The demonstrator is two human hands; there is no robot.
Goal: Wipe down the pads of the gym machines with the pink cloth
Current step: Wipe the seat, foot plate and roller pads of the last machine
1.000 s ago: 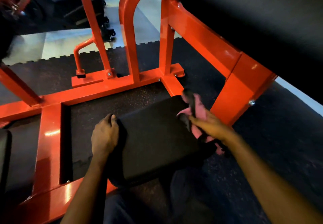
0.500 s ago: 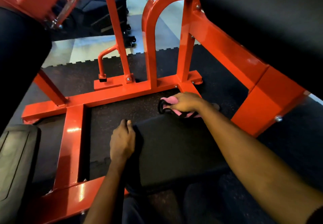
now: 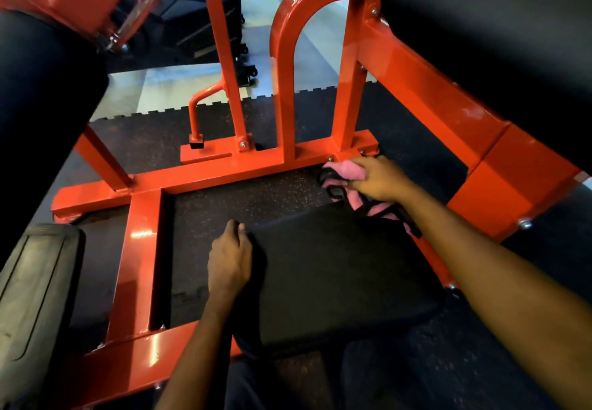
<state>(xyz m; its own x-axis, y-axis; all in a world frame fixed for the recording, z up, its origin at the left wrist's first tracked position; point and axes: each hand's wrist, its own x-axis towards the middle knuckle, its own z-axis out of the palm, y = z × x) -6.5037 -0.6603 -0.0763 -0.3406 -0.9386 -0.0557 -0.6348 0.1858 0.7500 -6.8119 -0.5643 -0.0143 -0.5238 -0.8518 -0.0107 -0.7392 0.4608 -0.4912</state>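
Observation:
A low black seat pad (image 3: 333,268) sits inside the orange machine frame (image 3: 243,169). My right hand (image 3: 378,177) grips the pink cloth (image 3: 344,167), which has black trim, at the pad's far right corner. My left hand (image 3: 229,259) rests on the pad's left edge, fingers curled over the rim. A large black pad (image 3: 499,41) fills the upper right. Another black roller pad (image 3: 41,115) hangs at the left.
Orange uprights and a curved bar (image 3: 285,67) rise just beyond the seat. A grey footplate (image 3: 35,294) lies at lower left. Speckled black rubber flooring (image 3: 243,204) lies under the frame, and pale tiles (image 3: 179,86) lie farther back with dark equipment.
My right hand swept the pink cloth from the pad's right side up to its far right corner. My left hand stayed on the left edge. The view tilted.

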